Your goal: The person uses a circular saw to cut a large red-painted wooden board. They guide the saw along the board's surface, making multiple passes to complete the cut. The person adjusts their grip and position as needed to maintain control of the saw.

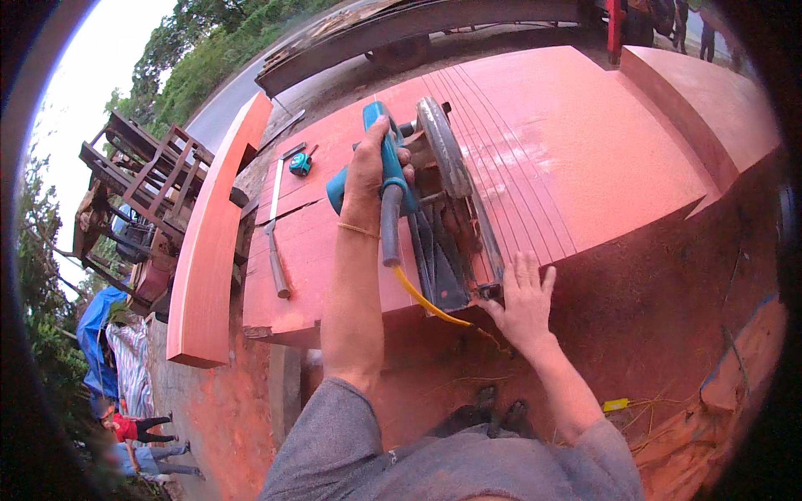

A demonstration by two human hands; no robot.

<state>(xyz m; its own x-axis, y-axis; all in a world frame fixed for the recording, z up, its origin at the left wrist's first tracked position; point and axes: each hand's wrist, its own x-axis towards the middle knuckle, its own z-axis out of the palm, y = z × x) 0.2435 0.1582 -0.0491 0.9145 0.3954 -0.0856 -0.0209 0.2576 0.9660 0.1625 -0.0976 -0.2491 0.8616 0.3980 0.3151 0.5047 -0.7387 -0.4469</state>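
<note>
My left hand [372, 163] is wrapped around the teal handle of a circular saw [393, 179]. The saw rests on a wide, reddish wooden slab [610, 150], its dark base plate reaching the slab's near edge. A round metal guard [444, 146] stands on the saw's right side; the blade's cutting edge is hidden. From the handle a grey sleeve leads into a yellow cord [418, 296]. My right hand [526, 305] lies with fingers spread on the slab's near edge, thumb by the base plate's corner. Several thin dark parallel lines [518, 167] run across the slab beside the saw.
Left of the saw lie a teal tape measure [301, 164] and a long metal tool with a dark handle [278, 265]. A squared beam [205, 275] crosses the left side. Another thick timber [702, 100] is at right. Two people [146, 430] are at lower left.
</note>
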